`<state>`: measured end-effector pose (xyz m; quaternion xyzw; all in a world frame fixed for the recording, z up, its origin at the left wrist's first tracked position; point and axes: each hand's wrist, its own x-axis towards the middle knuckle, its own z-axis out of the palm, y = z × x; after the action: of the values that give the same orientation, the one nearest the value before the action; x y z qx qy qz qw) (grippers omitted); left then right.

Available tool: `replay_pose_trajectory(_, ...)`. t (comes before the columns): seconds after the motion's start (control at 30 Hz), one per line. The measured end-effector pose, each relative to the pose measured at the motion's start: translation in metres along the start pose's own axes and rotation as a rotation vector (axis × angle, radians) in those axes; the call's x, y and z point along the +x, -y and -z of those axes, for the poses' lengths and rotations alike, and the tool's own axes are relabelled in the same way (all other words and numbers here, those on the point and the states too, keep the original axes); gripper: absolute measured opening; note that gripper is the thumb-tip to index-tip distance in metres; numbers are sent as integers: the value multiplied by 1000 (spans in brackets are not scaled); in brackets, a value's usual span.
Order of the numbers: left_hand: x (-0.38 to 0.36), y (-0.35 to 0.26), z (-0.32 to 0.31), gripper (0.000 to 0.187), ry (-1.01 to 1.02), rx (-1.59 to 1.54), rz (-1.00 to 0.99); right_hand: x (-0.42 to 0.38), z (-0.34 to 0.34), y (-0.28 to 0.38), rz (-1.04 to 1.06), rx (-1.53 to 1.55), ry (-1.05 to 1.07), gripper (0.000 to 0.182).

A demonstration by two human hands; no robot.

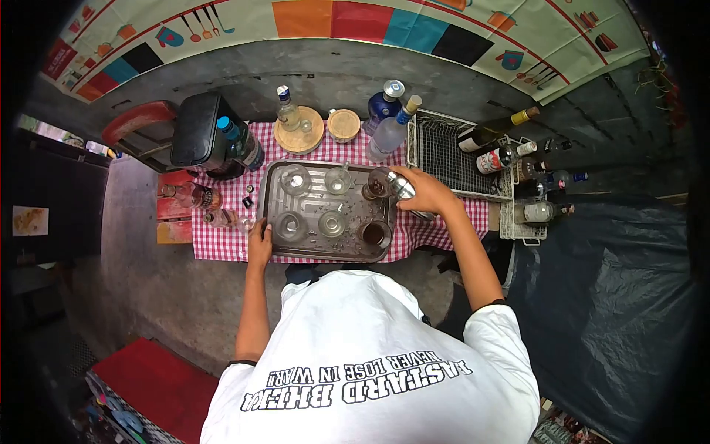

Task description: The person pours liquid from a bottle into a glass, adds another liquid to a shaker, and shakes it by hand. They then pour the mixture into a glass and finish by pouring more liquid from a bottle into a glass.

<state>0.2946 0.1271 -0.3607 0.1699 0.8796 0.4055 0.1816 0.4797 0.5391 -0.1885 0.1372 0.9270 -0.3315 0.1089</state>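
Soft, even daylight fills the scene, with only faint shadows. Strong fisheye distortion bends the edges, and the corners fall into black vignette. The centre is sharp; the margins blur slightly. Glass shows mild glare.

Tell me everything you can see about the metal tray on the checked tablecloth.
The tray is a rectangular, grey metal one with rounded corners and a raised rim, lying flat on the red-and-white checked cloth. Six glasses stand on it in two rows; the two at its right end hold dark liquid, the others look clear. The left hand grips its near left corner. The right hand holds a shiny metal cup over its right edge.
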Motion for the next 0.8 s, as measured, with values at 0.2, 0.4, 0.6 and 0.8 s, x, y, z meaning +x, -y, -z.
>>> replay_pose_trajectory(0.2,-3,17,-4,41,4,23,25,2,6,5,30,-7,9,84)
replay_pose_trajectory(0.4,-7,24,-2,43,65,107,18,3,6,7,-9,-13,22,84)
replay_pose_trajectory(0.6,-5,27,-3,47,99,221,-13,1,6,9,-5,-25,-19,84)
replay_pose_trajectory(0.8,0,26,-7,51,121,273,4,2,7,13,-40,-26,-6,85)
